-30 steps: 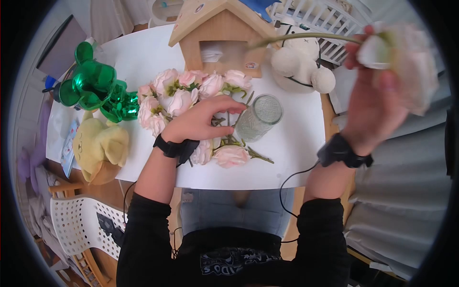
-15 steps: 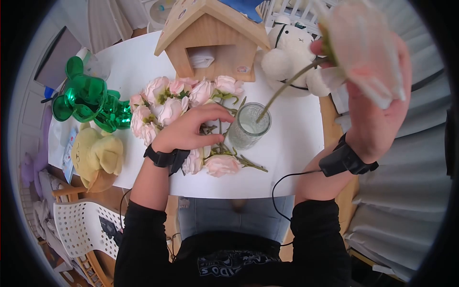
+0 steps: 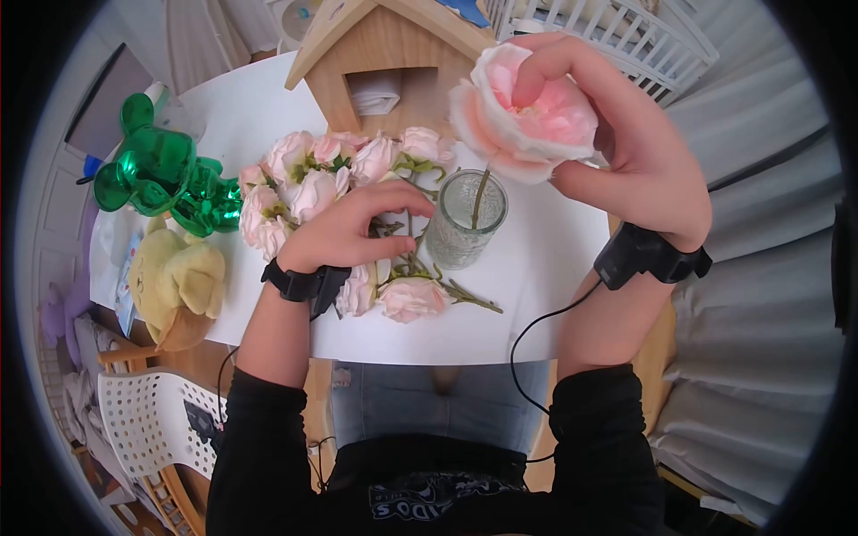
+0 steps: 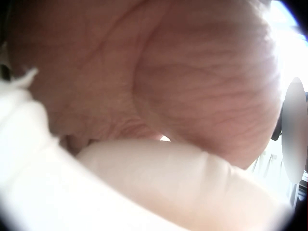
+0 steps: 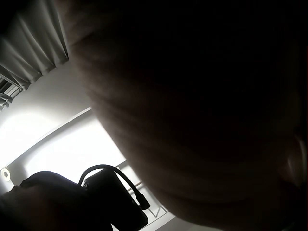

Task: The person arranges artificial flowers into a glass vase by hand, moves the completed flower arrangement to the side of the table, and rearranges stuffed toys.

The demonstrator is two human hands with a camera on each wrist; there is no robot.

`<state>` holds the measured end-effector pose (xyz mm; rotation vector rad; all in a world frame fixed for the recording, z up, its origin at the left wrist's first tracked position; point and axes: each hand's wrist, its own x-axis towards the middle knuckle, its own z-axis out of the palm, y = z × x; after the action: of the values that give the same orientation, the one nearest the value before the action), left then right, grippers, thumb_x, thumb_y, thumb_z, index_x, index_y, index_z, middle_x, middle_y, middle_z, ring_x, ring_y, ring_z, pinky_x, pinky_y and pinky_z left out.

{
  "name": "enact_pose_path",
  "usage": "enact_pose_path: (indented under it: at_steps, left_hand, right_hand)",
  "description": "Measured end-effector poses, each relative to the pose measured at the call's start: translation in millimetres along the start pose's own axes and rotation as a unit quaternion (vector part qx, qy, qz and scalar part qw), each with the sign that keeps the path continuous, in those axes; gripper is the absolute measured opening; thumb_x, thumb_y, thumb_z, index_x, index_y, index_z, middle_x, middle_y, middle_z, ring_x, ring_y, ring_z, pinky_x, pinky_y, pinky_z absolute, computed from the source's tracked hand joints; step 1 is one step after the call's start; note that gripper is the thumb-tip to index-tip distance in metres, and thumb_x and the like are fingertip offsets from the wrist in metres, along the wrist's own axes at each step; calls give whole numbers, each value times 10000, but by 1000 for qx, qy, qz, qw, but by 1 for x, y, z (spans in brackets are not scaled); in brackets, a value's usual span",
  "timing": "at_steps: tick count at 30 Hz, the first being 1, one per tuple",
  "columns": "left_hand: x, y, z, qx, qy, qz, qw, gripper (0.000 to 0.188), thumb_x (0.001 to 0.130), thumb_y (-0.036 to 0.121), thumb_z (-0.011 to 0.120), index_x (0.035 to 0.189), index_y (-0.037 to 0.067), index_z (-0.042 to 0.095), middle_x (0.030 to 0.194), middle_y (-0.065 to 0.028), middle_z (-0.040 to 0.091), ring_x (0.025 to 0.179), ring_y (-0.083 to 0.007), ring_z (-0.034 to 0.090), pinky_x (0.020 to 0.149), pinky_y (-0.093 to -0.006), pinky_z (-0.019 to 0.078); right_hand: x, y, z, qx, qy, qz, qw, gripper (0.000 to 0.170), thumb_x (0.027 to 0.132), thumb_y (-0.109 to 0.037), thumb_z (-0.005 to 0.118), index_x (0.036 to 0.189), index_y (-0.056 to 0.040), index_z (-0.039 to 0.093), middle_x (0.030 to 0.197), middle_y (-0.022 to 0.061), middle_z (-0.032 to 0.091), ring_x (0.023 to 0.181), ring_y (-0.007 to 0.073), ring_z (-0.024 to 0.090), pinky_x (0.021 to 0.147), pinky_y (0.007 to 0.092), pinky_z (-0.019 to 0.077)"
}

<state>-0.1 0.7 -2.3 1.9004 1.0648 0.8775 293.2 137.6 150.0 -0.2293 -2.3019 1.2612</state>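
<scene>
In the head view, my right hand (image 3: 639, 143) holds a large pink rose (image 3: 509, 147) by its bloom, thumb below and fingers over the petals. Its green stem (image 3: 481, 198) reaches down into the mouth of a clear textured glass jar (image 3: 454, 246). My left hand (image 3: 353, 230) lies over stems left of the jar, palm down, fingers loosely bent; whether its fingertips touch the glass I cannot tell. Several pale pink roses (image 3: 315, 195) lie around that hand. The left wrist view is filled by the palm (image 4: 96, 62) and pale petals (image 4: 29, 159); the right wrist view is mostly dark.
A wooden house (image 3: 393, 54) stands behind the roses on the white table (image 3: 536, 304). At the left are a shiny green bear figure (image 3: 170, 165) and a yellow plush (image 3: 179, 286). A black cable (image 3: 523, 330) hangs below my right wrist.
My right hand has brought the rose leftward from the upper right to above the jar, and the stem has gone into it and now stands steeper. The left hand has stayed near the jar.
</scene>
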Motion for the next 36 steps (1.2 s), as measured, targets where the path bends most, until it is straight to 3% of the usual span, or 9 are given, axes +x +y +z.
enact_pose_path:
  at_steps: [2,6,8,15,18,21,23,32,36]
  left_hand:
    - [0,0,0,3,0,-2,1000,423,916,71,806,1326,6,719,1270,-150,724,1212,-323,681,1073,-427,519]
    - [-2,3,2,3,12,-3,1000,444,926,93,806,1349,-1,707,1266,-159,722,1216,-326,679,1083,-424,511]
    - [-3,6,3,-4,27,-11,1000,454,929,101,807,1357,-4,701,1266,-161,722,1218,-328,679,1088,-421,509]
    - [-4,-3,2,-5,15,-17,1000,430,931,123,821,1320,-16,700,1222,-149,708,1152,-319,672,1024,-413,517]
    - [-4,-3,3,2,24,-4,1000,404,927,124,825,1285,-20,703,1209,-145,709,1143,-315,672,1010,-410,521]
    - [-4,-2,3,4,27,-3,1000,393,925,123,826,1271,-19,705,1204,-142,713,1148,-312,676,1010,-410,523]
    - [-4,-2,2,14,27,3,1000,392,925,121,825,1272,-17,707,1201,-141,714,1151,-310,677,1012,-412,524]
    - [-4,-4,1,18,21,12,1000,352,946,88,783,1288,10,743,1202,-119,761,1143,-281,708,1020,-398,546]
    - [-3,-8,0,10,33,-3,999,259,965,74,759,1216,12,776,1127,-97,782,1056,-236,735,953,-367,569]
  right_hand:
    - [3,6,-4,-95,-58,-45,993,601,717,96,652,1290,-84,625,1541,120,515,1379,214,551,1171,338,413]
    - [1,1,-2,-25,-74,22,997,578,755,98,671,1303,-82,626,1568,126,512,1388,212,568,1158,367,467]
    - [1,0,-4,-113,-85,-11,990,531,812,88,678,1314,-79,625,1596,133,512,1384,219,595,1135,387,512]
    - [-2,-4,-6,-156,-94,-51,982,494,841,92,681,1308,-62,647,1584,160,537,1379,249,612,1134,377,514]
    - [-1,-8,-6,-147,-63,-55,986,408,852,66,700,1244,-46,691,1549,185,571,1377,274,617,1127,397,515]
    - [-1,-17,0,-233,-61,-132,961,235,890,12,723,1121,-26,735,1514,204,599,1355,304,634,1106,423,517]
    - [-4,-18,6,-212,-69,-87,971,105,925,-56,761,1021,-15,755,1459,202,641,1313,319,660,1085,429,516]
    - [-6,-24,18,-324,-32,-52,944,74,943,-48,771,978,14,751,1366,186,704,1062,283,730,936,382,547]
    - [-4,-21,21,-278,-42,-57,958,63,944,-30,762,981,20,750,1345,183,720,1016,276,740,923,375,552]
